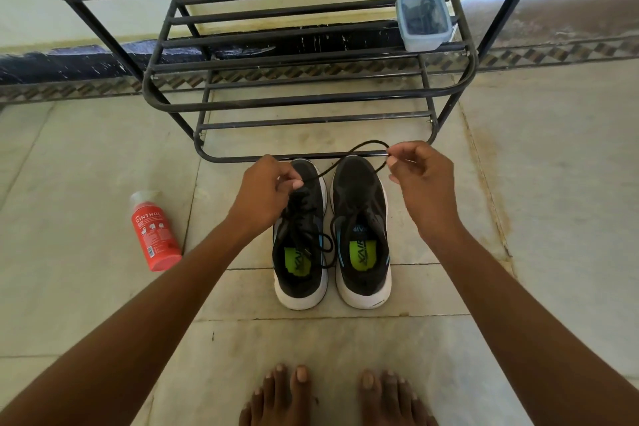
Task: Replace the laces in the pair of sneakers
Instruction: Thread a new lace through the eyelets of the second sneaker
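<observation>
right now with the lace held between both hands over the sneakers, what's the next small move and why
Probably keep drawing the black lace out of the left sneaker: the left hand and right hand both pinch it, and it seems still threaded there, while the right sneaker looks unlaced.

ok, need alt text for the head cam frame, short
Two hands stretch a black shoelace above a pair of black sneakers on a tiled floor: the left hand and the right hand each pinch it. A red spray bottle lies to the left; a metal shoe rack stands behind.

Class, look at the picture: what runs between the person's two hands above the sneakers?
In the head view, a black lace spans from the left hand to the right hand, looping over the toe of the right-side sneaker.
</observation>
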`<state>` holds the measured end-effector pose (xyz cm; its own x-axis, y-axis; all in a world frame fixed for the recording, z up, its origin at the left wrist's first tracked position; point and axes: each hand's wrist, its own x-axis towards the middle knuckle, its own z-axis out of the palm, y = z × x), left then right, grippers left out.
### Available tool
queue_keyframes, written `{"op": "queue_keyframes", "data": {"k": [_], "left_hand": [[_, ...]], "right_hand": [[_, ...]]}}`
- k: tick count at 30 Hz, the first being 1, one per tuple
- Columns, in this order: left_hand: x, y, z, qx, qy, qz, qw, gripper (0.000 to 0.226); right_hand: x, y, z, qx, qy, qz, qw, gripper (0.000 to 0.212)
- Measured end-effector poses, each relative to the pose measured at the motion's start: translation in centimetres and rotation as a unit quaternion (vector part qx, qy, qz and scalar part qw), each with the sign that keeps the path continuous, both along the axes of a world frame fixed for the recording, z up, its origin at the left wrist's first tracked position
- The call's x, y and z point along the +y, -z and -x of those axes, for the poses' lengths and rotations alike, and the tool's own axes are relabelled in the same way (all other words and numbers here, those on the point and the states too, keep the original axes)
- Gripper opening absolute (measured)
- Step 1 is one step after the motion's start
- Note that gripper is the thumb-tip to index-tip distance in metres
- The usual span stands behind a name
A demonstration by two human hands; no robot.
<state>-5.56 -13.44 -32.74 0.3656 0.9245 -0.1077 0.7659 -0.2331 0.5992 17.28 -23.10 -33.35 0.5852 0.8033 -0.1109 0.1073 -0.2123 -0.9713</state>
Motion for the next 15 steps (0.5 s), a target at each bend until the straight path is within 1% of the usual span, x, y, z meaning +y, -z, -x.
{"op": "queue_keyframes", "data": {"k": [1,3,5,8,9,11,15], "left_hand": [[-0.3,0.0,-0.4,-0.016,-0.009,0.0,1.0,0.007],[-0.9,0.0,-1.4,-0.056,-0.027,0.021,0.998,0.005],[-1.4,-0.1,-2.6,-0.098,-0.02,0.05,0.994,0.004],[-2.2,-0.2,-4.1,-0.176,0.019,0.101,0.979,0.003],[-2.5,-0.1,-4.5,-0.197,0.025,0.121,0.973,0.003],[-3.1,0.1,-5.3,-0.211,0.036,0.146,0.966,0.006],[-4.1,0.7,-6.2,-0.191,0.053,0.138,0.97,0.01]], "right_hand": [[-0.3,0.3,0.1,-0.052,-0.012,0.03,0.998,0.014],[-1.5,0.6,0.6,-0.12,-0.028,0.066,0.99,0.02],[-2.9,1.2,1.1,-0.15,-0.069,0.087,0.982,0.028],[-4.3,2.4,1.8,-0.158,-0.153,0.12,0.968,0.041],[-4.6,2.9,1.8,-0.172,-0.157,0.123,0.965,0.041],[-4.9,3.6,1.7,-0.175,-0.14,0.12,0.967,0.033],[-5.1,4.6,1.2,-0.102,-0.101,0.122,0.982,0.016]]}}
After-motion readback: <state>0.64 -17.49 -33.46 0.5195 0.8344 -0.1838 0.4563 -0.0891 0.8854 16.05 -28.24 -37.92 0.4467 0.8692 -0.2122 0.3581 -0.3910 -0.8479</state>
